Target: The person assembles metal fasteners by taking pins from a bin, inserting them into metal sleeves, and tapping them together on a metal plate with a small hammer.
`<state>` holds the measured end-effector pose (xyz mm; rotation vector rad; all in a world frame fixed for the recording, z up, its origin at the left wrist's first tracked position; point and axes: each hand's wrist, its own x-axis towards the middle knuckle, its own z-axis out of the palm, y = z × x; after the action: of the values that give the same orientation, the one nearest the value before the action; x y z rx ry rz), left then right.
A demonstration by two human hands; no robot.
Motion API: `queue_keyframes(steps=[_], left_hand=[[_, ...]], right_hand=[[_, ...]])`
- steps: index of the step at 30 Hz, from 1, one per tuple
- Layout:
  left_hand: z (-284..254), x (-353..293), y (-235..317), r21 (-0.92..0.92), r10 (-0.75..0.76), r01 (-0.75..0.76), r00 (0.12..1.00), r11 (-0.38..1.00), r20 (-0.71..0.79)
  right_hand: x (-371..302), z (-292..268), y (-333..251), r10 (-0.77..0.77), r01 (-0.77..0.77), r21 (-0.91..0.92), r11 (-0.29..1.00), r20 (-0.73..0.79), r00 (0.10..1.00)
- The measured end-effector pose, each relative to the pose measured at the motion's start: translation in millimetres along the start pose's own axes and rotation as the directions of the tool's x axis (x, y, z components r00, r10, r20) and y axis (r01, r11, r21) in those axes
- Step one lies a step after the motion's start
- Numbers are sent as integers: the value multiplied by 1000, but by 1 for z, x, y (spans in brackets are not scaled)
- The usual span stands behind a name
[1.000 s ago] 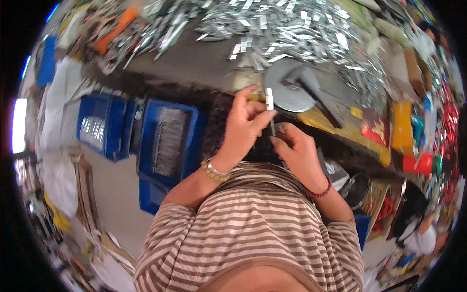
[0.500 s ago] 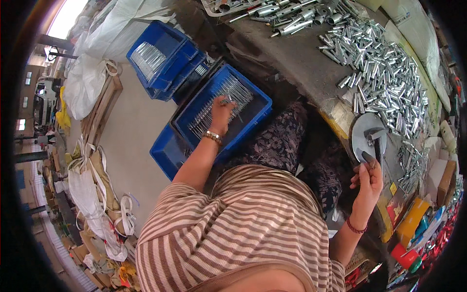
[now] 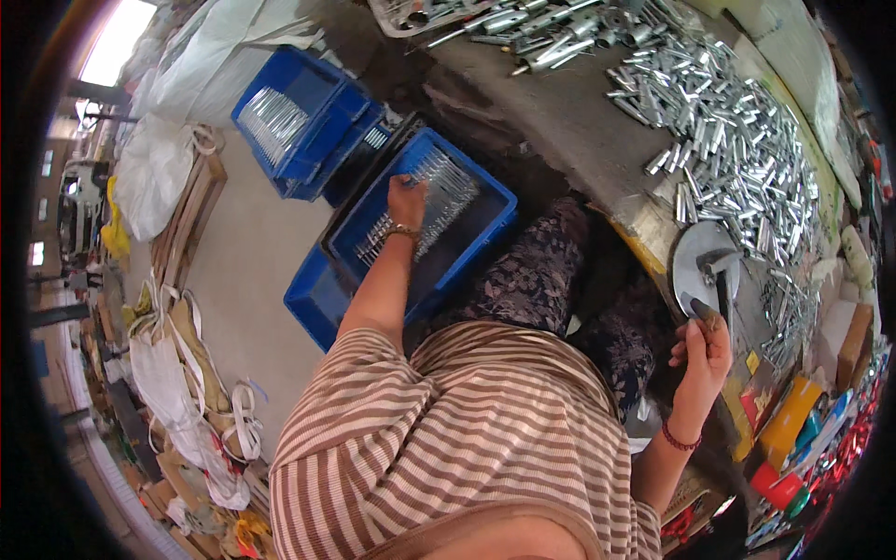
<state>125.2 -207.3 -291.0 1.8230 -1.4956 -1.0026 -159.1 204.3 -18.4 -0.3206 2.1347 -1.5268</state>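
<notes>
Left hand (image 3: pixel 407 202) curled over metal rods (image 3: pixel 450 183) in blue bin (image 3: pixel 482 237); right hand (image 3: pixel 705 347) near hammer (image 3: pixel 724 280); grips unclear.

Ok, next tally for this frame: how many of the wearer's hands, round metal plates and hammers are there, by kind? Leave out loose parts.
Hands: 2 (left hand at the blue bin; right hand near the plate)
Round metal plate: 1
Hammer: 1
Total: 4

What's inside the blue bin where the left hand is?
The blue bin holds many slim, shiny metal pieces, lying side by side. The left hand covers part of the row, so what is directly under it can't be seen, nor anything beneath the pieces.
</notes>
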Motion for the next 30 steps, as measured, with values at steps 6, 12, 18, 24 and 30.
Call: queue_keyframes(steps=[6, 12, 18, 24, 30], left_hand=[[-52, 11, -29, 124, 271, -244, 913, 962, -306], [-27, -86, 198, -226, 510, -513, 857, 828, -76], [23, -173, 313, -258, 744, -738, 459, 623, 486], [54, -167, 336, -44, 646, -843, 377, 537, 664], [44, -172, 340, -185, 517, -577, 489, 796, 703]], right_hand=[[9, 12, -2, 44, -54, 66, 996, 152, 987], [2, -2, 1, 35, -47, 114, 992, 111, 993], [14, -1, -7, -68, 43, 93, 995, 283, 957], [10, -61, -34, -16, 15, 20, 1000, 60, 998], [77, -122, -11, -499, 200, -675, 710, -282, 819]])
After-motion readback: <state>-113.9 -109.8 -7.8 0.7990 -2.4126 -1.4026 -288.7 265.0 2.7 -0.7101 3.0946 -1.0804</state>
